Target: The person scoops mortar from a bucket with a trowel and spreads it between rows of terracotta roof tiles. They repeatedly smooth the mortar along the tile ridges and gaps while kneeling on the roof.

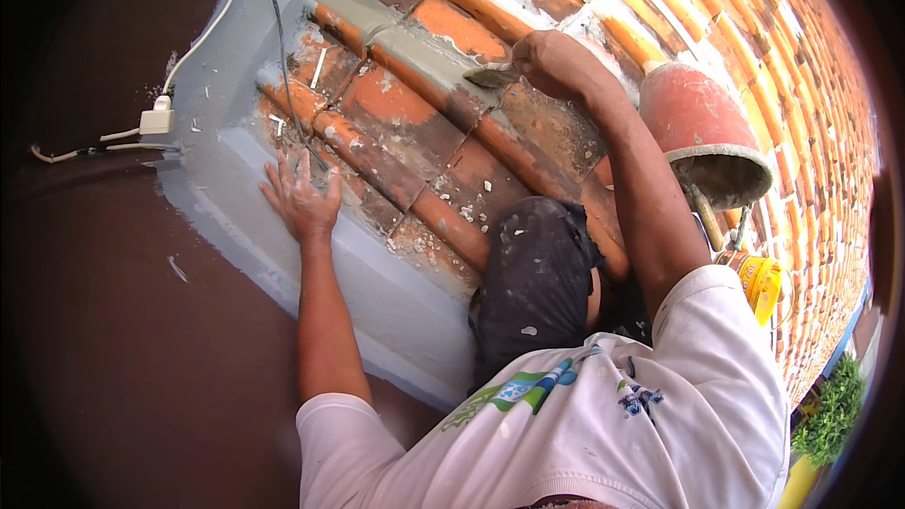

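Mortar work on a tiled roof edge, head view.

The right hand is clamped on a trowel pressed to the grey mortar on the orange roof tiles; the left hand lies flat with fingers apart on the tile edge. Upper joints look filled; the lower tiles appear bare. A mortar bucket sits just beside the arm.

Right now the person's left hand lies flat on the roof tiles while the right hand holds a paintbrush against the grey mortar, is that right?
Not quite. The head view shows the right hand holding a trowel, not a paintbrush, against the grey mortar. The rest stands: the left hand lies flat on the roof tiles.
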### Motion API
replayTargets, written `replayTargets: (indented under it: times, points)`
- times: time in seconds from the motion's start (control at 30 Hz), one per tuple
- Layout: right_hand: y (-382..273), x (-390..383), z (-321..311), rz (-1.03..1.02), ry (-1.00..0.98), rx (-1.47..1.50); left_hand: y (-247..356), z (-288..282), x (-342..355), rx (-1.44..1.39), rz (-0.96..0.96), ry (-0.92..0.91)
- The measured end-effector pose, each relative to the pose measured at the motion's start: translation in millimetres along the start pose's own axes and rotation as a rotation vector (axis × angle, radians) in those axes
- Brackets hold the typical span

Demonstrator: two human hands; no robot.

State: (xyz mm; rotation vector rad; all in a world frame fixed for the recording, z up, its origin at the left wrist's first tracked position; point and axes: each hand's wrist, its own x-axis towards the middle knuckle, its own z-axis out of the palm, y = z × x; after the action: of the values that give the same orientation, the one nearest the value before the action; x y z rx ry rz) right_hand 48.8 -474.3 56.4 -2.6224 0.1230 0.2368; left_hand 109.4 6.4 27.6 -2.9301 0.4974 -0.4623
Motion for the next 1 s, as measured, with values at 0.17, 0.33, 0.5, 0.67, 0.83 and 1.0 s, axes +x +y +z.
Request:
replayTargets:
  times: [0.17, 0.33, 0.5, 0.67, 0.83, 1.0]
  points:
    - [-21, 28, 9, -0.130, 0.322, 0.177, 2, -3, -2, -0.003, 0.006, 0.017]
    - [-30, 33, 13, -0.044, 0.207, 0.070, 4, 0, 4, 0.021, -0.010, 0.002]
    - [13, -45, 13, 0.031, 0.184, 0.122, 3, 6, 6, 0.037, 0.001, 0.020]
    - [1, -70, 31, 0.098, 0.249, 0.283, 2, 3, 4, 0.059, 0.001, 0.007]
    - [-20, -102, 37, 0.055, 0.314, 0.148, 2, 3, 4, 0.050, -0.011, -0.005]
    - [-52, -95, 48, -0.016, 0.464, 0.092, 2, 1, 3, 0.046, 0.003, -0.001]
